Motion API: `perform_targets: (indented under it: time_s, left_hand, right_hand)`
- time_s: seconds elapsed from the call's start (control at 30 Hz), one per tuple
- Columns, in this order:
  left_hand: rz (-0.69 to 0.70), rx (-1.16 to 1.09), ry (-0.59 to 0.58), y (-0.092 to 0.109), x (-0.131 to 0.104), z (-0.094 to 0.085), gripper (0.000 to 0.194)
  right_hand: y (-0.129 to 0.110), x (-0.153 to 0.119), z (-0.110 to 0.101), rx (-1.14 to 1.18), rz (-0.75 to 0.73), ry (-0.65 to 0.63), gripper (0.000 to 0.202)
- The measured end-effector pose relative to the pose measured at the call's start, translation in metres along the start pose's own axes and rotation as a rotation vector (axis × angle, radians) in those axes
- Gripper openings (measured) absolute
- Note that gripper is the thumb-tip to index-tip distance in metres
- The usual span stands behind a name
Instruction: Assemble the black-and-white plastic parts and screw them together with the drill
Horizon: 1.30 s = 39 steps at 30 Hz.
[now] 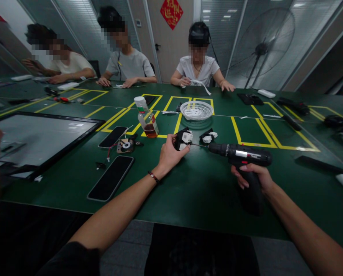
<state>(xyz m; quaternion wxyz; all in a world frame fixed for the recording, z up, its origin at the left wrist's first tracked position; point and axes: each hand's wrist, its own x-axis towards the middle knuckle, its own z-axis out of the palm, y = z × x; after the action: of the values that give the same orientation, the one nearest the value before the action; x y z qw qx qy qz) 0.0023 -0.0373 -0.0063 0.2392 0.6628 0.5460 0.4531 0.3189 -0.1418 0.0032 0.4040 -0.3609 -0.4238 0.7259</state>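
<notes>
My left hand [173, 153] grips a small black and white part [185, 138] above the green table. In my right hand [253, 174] is a black cordless drill [248, 155], its long thin bit pointing left. The bit's tip reaches the right side of the held part; whether it sits in a screw is too small to tell. A second black and white part [208, 136] lies just behind the bit. Behind both parts stands a white plastic basket [196, 110].
The green table [165, 195] carries a bottle of dark liquid [146, 119], a large phone [111, 178], a smaller phone [113, 137], a wired component [126, 145] and a large framed panel [45, 138]. Several people sit around it. A black strip [322, 164] lies at the right.
</notes>
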Motion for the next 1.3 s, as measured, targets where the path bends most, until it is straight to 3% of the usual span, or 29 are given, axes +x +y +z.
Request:
perform_targets:
  time_s: [0.3, 0.47, 0.6, 0.87, 1.3]
  left_hand:
    - [-0.016, -0.072, -0.029, -0.005, 0.002, 0.003, 0.058]
    - [-0.129, -0.374, -0.094, -0.012, 0.005, 0.012, 0.050]
    - [-0.193, -0.534, -0.132, -0.013, 0.007, 0.014, 0.047]
    - [-0.104, -0.243, -0.061, -0.004, 0.003, 0.006, 0.055]
    - [-0.047, -0.132, -0.065, 0.001, -0.001, 0.007, 0.056]
  right_hand:
    - [-0.002, 0.000, 0.000, -0.012, -0.026, -0.029, 0.027]
    - [-0.006, -0.001, 0.004, -0.025, -0.042, -0.073, 0.032]
    - [-0.006, -0.001, 0.006, 0.006, -0.065, -0.039, 0.031]
    - [-0.004, -0.002, 0.003, -0.009, -0.068, -0.073, 0.033]
    - [-0.001, -0.001, 0.002, -0.020, -0.068, -0.054, 0.031]
